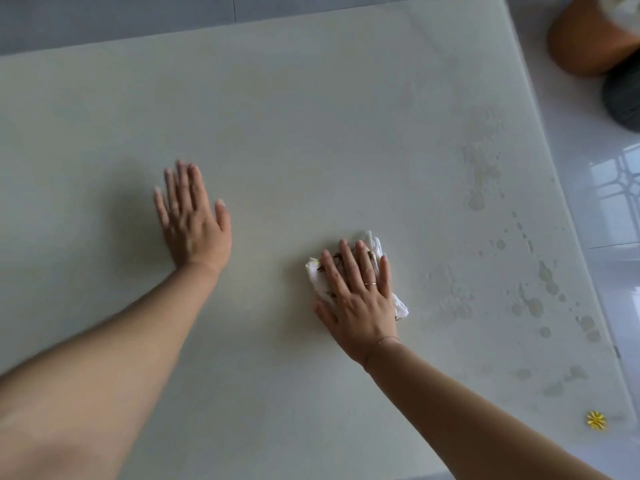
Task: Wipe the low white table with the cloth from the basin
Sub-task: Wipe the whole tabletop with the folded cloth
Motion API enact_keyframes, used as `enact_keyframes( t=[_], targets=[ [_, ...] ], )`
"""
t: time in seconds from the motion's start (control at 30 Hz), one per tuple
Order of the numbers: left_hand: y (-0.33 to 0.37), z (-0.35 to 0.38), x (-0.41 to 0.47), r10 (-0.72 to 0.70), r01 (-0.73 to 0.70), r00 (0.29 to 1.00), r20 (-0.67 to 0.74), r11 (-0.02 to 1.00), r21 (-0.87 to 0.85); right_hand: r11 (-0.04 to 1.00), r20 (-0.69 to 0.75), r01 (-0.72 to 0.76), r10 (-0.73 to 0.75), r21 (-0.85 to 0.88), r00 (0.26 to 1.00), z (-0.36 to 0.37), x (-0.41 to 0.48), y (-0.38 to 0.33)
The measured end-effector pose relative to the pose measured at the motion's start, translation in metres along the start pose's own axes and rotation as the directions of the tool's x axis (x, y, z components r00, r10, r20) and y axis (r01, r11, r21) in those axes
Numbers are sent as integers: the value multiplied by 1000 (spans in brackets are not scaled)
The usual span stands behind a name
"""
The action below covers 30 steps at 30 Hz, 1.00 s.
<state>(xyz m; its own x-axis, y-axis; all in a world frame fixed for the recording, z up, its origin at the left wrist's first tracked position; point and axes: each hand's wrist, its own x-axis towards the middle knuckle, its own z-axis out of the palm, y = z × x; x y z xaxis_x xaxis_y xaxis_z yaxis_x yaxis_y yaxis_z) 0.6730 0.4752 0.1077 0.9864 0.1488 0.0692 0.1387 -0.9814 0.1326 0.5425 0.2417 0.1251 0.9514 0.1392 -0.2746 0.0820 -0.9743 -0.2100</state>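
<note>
Best done by keeping the right hand (pixel 360 299) flat and pressing evenly on the cloth (pixel 375 244), sweeping right toward the wet spots (pixel 540 299) near the edge of the table (pixel 311 116). Cloth bunched under the spread palm and fingers, pinned rather than clutched, corners poking out beyond fingertips and wrist. Left hand (pixel 192 216) open, empty, flat on the table, well apart.

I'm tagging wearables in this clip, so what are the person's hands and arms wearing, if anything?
Both forearms are bare, with no sleeves in view. The right hand wears a thin gold-coloured ring on one finger, and a fine chain bracelet sits at its wrist. The left hand shows no ring, watch or bracelet. Neither hand is gloved, and the fingernails look short and unpainted.
</note>
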Motion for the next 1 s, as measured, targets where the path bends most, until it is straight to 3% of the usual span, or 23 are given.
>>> enact_keyframes(
  t=[0.17,0.23,0.37,0.5,0.53,0.63,0.7,0.77,0.87,1.0],
  targets=[
    [66,0,-144,243,-231,959,148,969,-93,998,-64,58,-59,-21,996,9,0,11],
    [74,3,-170,240,-231,951,193,970,-72,996,-81,67,-72,-60,994,7,-1,34],
    [75,4,-169,195,-184,961,195,980,-72,984,-120,-178,173,-30,978,1,-1,76],
    [76,6,-170,193,-181,963,190,980,-79,923,-151,-370,383,108,911,12,-7,33],
    [75,6,-169,197,-188,963,185,980,-67,937,-139,-329,344,115,929,16,-13,16],
    [74,6,-167,200,-193,963,179,980,-52,999,-77,-33,36,30,996,26,-41,-6],
    [74,5,-169,194,-185,966,173,981,-66,990,-66,137,-138,-16,988,22,-43,20],
    [74,5,-170,195,-184,968,156,980,-80,983,-79,166,-172,-78,982,13,-39,58],
    [74,6,-169,194,-184,971,139,980,-77,995,-109,-87,80,-55,991,1,-34,104],
    [75,7,-170,195,-185,972,134,979,-83,912,-142,-395,408,108,902,12,-41,70]
  ],
)
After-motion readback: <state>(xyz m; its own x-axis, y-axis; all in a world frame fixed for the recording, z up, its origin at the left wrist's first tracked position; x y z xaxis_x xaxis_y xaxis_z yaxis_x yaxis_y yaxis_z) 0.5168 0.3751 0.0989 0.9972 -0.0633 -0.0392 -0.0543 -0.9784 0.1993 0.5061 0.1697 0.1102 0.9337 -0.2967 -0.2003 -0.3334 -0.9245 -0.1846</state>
